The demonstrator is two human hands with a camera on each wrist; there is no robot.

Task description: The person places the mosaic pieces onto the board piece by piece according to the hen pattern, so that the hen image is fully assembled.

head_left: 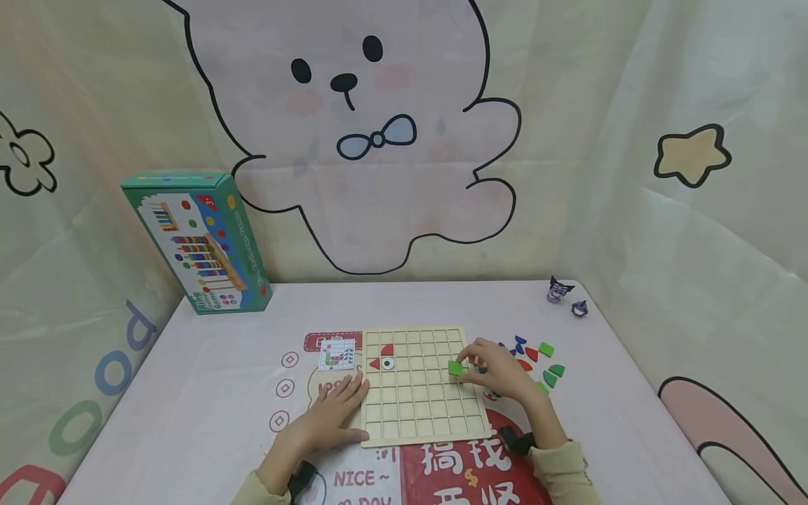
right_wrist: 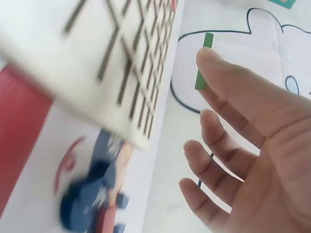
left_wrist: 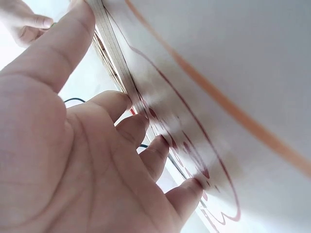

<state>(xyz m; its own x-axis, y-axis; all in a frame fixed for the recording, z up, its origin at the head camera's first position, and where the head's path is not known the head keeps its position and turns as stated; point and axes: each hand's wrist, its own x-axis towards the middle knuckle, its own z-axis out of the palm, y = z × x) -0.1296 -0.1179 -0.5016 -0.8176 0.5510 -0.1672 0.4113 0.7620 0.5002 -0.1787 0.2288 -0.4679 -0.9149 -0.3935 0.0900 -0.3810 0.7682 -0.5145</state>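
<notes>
A wooden grid board (head_left: 416, 410) lies in the middle of the table. At its upper left sit a red quarter-round tile (head_left: 387, 349), a small red triangular tile (head_left: 375, 363) and a tile with an eye (head_left: 388, 363). My right hand (head_left: 499, 368) pinches a green square tile (head_left: 454, 368) above the board's right side; in the right wrist view the green tile (right_wrist: 199, 81) shows edge-on between thumb and finger. My left hand (head_left: 325, 421) rests with spread fingers against the board's left edge, its fingertips on the printed mat in the left wrist view.
A small pattern card (head_left: 337, 355) lies left of the board. Loose green tiles (head_left: 546, 349), red ones (head_left: 532, 354) and blue ones (head_left: 520, 344) are scattered to the right. A green box (head_left: 252, 245) stands at the back left; two small wrapped items (head_left: 557, 291) lie at the back right.
</notes>
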